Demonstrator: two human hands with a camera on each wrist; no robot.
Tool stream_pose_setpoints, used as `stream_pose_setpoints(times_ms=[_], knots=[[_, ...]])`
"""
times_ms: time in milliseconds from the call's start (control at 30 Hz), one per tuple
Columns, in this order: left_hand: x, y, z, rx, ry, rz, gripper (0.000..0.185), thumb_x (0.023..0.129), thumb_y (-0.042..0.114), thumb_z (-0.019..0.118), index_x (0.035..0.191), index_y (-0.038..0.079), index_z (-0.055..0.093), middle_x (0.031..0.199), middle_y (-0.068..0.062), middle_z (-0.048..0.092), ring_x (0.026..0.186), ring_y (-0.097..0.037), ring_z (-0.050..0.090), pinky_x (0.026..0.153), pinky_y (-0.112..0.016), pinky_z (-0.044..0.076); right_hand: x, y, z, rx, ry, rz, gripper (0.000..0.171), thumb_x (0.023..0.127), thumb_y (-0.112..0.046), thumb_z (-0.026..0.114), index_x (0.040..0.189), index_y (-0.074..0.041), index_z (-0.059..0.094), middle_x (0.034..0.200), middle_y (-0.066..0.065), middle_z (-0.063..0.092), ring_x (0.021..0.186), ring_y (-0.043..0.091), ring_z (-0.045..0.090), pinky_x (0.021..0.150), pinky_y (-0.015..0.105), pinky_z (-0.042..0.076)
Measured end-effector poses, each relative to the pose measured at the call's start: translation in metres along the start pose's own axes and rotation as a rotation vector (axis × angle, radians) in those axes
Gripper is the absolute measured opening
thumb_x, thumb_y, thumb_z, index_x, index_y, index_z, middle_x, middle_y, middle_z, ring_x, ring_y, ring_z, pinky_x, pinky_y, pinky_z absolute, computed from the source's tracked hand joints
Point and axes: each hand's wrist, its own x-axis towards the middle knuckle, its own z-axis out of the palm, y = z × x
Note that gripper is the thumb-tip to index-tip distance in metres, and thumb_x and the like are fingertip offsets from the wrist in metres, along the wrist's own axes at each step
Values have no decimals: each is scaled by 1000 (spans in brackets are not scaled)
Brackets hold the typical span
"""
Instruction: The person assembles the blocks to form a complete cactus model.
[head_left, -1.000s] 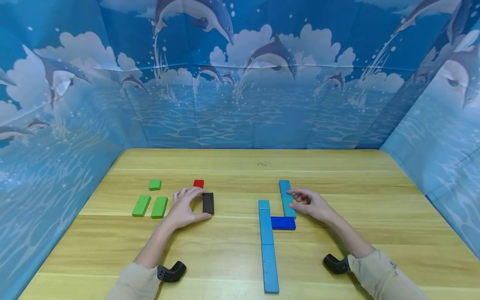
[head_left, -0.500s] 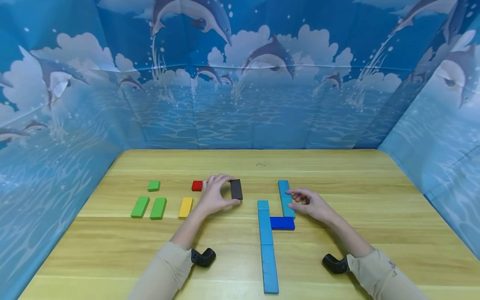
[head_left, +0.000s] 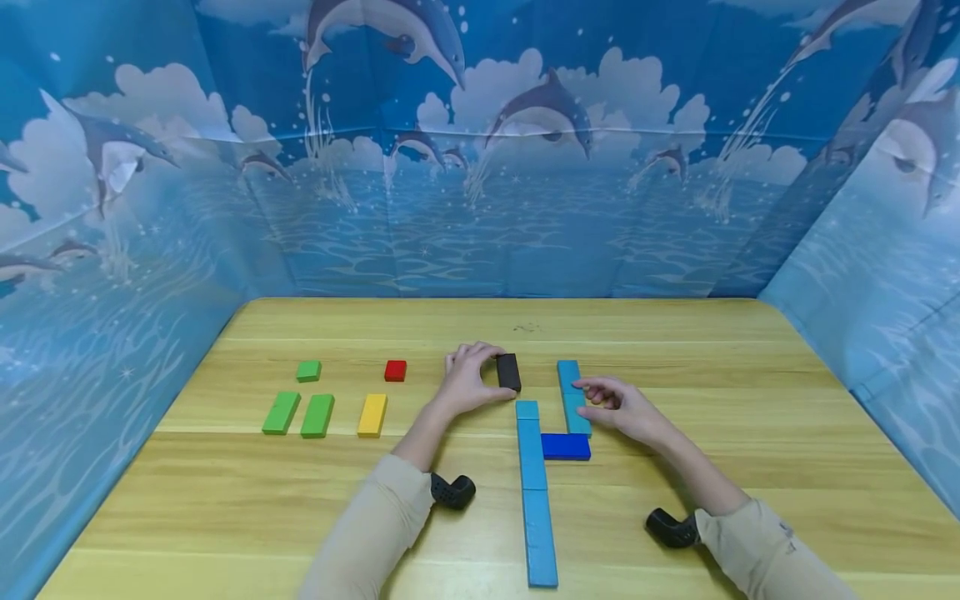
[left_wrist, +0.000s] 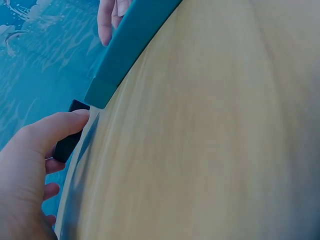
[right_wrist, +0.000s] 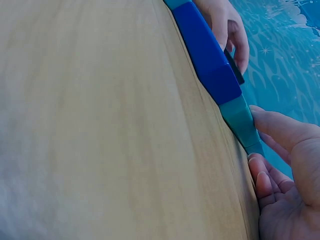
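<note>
My left hand (head_left: 468,383) pinches a black rectangular block (head_left: 508,372) at its two short ends, between thumb and fingers. In the left wrist view the thumb sits on the near end of the block (left_wrist: 70,142). Just in front lies the far end of a long light blue row of blocks (head_left: 533,492). My right hand (head_left: 621,408) rests beside a shorter light blue row (head_left: 568,377), thumb and fingertips against its right side, fingers loosely bent. Between the two rows lies a dark blue block (head_left: 566,447), crosswise, also seen near the right hand (right_wrist: 292,170) in the right wrist view.
On the left of the wooden table (head_left: 225,500) lie several green blocks (head_left: 318,416), a yellow block (head_left: 372,416) and a small red block (head_left: 395,371). A dolphin-print cloth (head_left: 480,225) stands around the back and sides.
My left hand has carried the black block rightward from beside the yellow block to behind the long light blue row. The right hand has stayed in place.
</note>
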Motion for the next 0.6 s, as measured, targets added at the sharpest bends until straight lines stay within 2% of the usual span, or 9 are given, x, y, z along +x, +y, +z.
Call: stream_pose_setpoints(times_ms=[200, 600], knots=[[5, 3, 6, 15, -38, -5, 67, 68, 45, 76, 125, 19, 54, 125, 0, 52, 112, -24, 39, 89, -42, 24, 2, 5, 0, -17, 4, 3, 43, 85, -15, 63, 124, -1, 51, 98, 15, 49, 82, 21, 42, 66, 23, 37], [9, 3, 13, 57, -61, -3, 69, 68, 51, 73, 127, 22, 53, 125, 2, 51, 111, -22, 39, 88, -41, 23, 1, 2, 0, -23, 6, 0, 43, 85, -19, 64, 123, -3, 53, 98, 14, 50, 83, 21, 43, 67, 22, 38]])
